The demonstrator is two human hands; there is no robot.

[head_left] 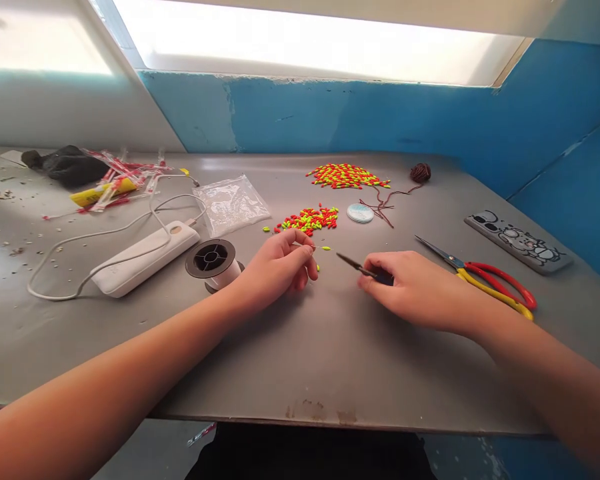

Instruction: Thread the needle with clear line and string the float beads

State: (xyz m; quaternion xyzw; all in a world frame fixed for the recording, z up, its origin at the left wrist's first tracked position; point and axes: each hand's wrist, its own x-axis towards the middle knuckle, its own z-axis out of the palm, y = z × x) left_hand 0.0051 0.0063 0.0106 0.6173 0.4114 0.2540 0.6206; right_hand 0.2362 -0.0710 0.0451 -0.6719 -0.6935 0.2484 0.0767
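My left hand (287,263) is closed in a pinch on a thin line, and a small yellow-green bead (326,249) sits on it just past the fingertips. In my right hand (410,287) is a dark narrow-tipped hand tool (350,261); its tip points left toward the bead, a short gap away. Most of its handle is hidden by the fingers. A pile of red and yellow-green beads (310,220) lies just behind my left hand. By my left wrist stands a spool (213,260) with a black rim.
A larger bead pile (347,176) lies farther back, near a round white disc (360,213) and a brown cord ball (420,173). Red-and-yellow-handled scissors (500,287) and a phone (517,241) are at right. A clear bag (233,203) and a white power bank (147,260) with cable are at left.
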